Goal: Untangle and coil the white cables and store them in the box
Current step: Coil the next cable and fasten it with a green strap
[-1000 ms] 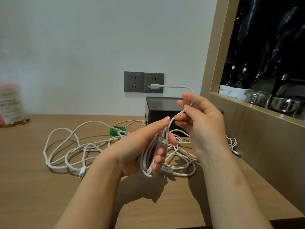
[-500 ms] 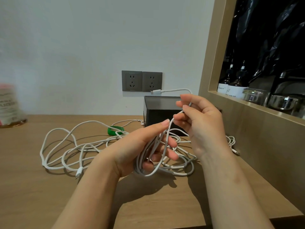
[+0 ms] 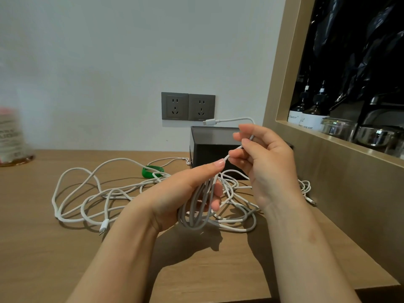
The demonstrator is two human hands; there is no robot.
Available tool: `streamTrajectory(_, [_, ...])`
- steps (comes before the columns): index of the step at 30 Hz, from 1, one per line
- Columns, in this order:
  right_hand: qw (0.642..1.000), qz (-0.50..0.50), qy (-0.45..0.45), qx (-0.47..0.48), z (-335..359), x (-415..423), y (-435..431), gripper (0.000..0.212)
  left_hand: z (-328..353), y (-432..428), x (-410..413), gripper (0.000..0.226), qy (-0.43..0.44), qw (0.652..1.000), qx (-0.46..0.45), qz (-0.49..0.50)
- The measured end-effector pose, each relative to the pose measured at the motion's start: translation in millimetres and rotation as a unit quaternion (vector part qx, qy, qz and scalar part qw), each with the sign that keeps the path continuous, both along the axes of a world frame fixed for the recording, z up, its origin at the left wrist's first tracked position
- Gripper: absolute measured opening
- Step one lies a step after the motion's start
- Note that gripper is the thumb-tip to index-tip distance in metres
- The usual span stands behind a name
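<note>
The left hand [image 3: 179, 193] curls its fingers round a coil [image 3: 194, 219] of white cable in front of the box [image 3: 205, 147]. The right hand [image 3: 264, 162] pinches the short tail, its plug [image 3: 209, 122] above the box. Best wrap that tail snugly round the loops; more cables [image 3: 122, 190] lie tangled left of the box.

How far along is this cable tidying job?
Early on. Done: a coil of a few white cable loops is gripped in the left hand. In hand: the right hand pinches that cable's free end, its plug sticking out. Left: a tangle of white cables lies on the wooden table; the black box's contents cannot be seen.
</note>
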State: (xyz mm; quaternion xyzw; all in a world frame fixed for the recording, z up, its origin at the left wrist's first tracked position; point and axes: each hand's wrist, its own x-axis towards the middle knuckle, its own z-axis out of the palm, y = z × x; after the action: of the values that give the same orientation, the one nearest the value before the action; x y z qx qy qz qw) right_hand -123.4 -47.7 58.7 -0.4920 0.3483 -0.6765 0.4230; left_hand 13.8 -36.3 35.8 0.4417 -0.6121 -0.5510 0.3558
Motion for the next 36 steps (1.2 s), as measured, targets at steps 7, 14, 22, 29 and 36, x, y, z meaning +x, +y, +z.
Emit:
streamTrajectory(7, [1.0, -0.016, 0.02, -0.011, 0, -1, 0, 0.032, 0, 2, -1, 0.041, 0.073, 0.995, 0.058, -0.027])
streamTrajectory(14, [0.981, -0.118, 0.153, -0.025, -10, -6, -9, 0.025, 3, -2, -4, 0.048, 0.151, 0.984, 0.003, 0.096])
streamTrajectory(22, [0.844, -0.288, 0.45, -0.053, -19, -11, -15, 0.009, 7, 1, 0, 0.053, 0.23, 0.967, 0.021, 0.111])
streamTrajectory(29, [0.901, -0.143, 0.406, -0.05, -9, -13, -7, 0.032, 4, -4, 4, 0.049, 0.196, 0.965, 0.005, 0.175])
streamTrajectory(36, [0.949, -0.002, 0.315, -0.008, -4, -9, -6, 0.037, 5, -6, 6, 0.047, 0.196, 0.959, -0.002, 0.207])
